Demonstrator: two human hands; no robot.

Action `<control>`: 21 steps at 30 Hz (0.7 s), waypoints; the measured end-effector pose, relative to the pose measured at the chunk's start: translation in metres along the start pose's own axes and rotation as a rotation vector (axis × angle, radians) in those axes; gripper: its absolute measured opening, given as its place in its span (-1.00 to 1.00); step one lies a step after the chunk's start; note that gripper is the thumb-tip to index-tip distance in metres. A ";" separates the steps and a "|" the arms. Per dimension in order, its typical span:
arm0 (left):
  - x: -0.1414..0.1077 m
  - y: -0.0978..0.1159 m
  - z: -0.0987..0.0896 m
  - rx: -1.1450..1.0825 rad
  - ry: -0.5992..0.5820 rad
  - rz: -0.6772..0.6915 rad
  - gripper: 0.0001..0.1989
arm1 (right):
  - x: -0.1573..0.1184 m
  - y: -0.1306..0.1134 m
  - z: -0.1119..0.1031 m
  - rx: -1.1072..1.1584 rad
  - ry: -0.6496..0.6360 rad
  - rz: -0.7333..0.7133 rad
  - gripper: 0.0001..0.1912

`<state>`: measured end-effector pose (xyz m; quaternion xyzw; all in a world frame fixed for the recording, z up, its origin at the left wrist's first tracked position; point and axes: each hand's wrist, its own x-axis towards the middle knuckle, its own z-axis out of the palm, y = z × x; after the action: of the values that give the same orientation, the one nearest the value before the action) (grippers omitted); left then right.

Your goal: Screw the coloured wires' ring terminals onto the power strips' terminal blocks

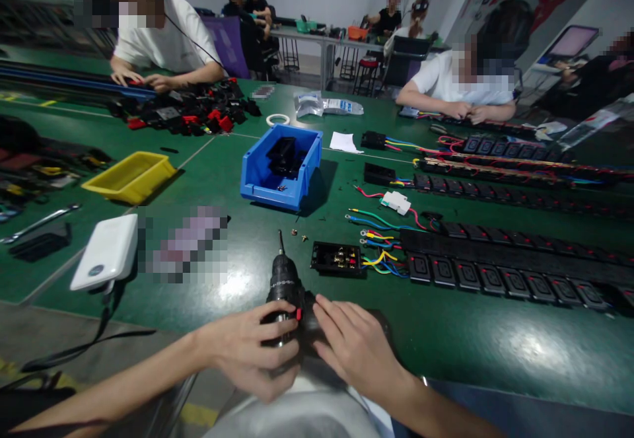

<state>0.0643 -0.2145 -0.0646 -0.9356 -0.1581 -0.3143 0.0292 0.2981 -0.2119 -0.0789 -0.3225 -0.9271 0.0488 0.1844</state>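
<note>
At green table (pixel 456 342), left hand (pixel 257 345) clasps partly hidden drill (pixel 284 281); right hand (pixel 354 342), grip unclear, beside it.

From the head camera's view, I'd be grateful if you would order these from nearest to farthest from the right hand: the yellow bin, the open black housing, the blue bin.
1. Open black housing, just beyond the right hand.
2. Blue bin, farther up the table, ahead and to the left.
3. Yellow bin, well over to the left.
</note>
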 end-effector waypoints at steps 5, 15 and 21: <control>-0.020 -0.006 0.000 0.003 -0.071 -0.163 -0.81 | -0.015 0.020 -0.015 0.117 0.164 0.037 -0.61; -0.019 -0.017 -0.015 -0.170 -0.328 -0.086 -0.60 | -0.122 0.202 -0.095 -0.440 0.538 0.655 -0.60; 0.022 -0.051 -0.024 -0.226 -0.383 -0.139 -0.71 | -0.182 0.295 -0.109 -0.602 0.546 0.898 -0.34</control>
<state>0.0510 -0.1640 -0.0349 -0.9624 -0.1883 -0.1482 -0.1281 0.6419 -0.0948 -0.0961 -0.7212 -0.5926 -0.2271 0.2778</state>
